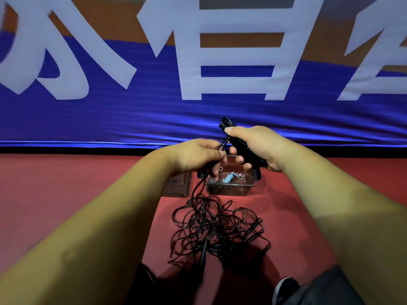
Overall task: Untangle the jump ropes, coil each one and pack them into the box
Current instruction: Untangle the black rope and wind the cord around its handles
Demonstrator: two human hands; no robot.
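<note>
A tangle of thin black jump ropes (217, 230) lies on the red floor between my arms, with black handles sticking out at its right and lower edges. My right hand (256, 147) grips a black rope handle (240, 146), its cord looping above my thumb. My left hand (198, 156) pinches the black cord beside it, and that cord hangs down into the tangle. Behind my hands stands a clear plastic box (231, 186) holding a light blue jump rope (228, 178).
The clear box lid (177, 187) lies flat on the floor left of the box. A blue and orange banner (198, 111) with large white characters rises behind. My dark shoe (285, 289) and shorts are at the bottom right.
</note>
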